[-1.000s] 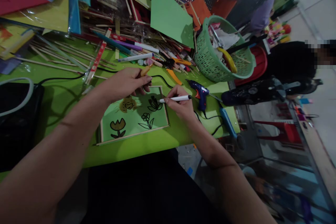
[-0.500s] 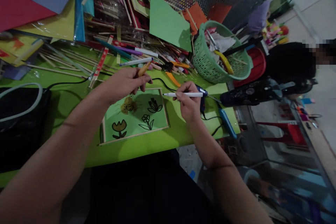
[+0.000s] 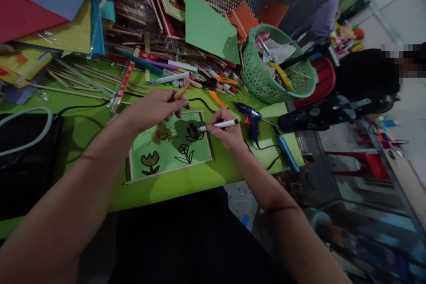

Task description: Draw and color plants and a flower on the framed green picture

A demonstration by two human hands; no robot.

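Note:
Between my arms lies a green picture card (image 3: 168, 153) edged with thin wooden sticks, bearing black-outlined flowers and a yellow-brown figure. My right hand (image 3: 226, 132) is closed around a white marker with a dark end (image 3: 223, 124); its tip meets the flower at the card's upper right. My left hand (image 3: 163, 108) hovers over the card's top edge, fingers closed on a yellow-orange crayon-like stick (image 3: 180, 92). It partly hides the upper left of the drawing. Just right of my right hand rests a blue glue gun (image 3: 252, 120).
A green plastic basket (image 3: 279, 86) holding a yellow-handled tool stands at the back right. Pens, wooden sticks and coloured sheets pile along the back. A black bag (image 3: 29, 155) sits at the left, and a blue cutter (image 3: 288, 153) near the table's right end.
My right hand has moved left and down, bringing the marker tip onto the upper right flower and uncovering the glue gun. My left hand stays nearly still with its yellow-orange stick.

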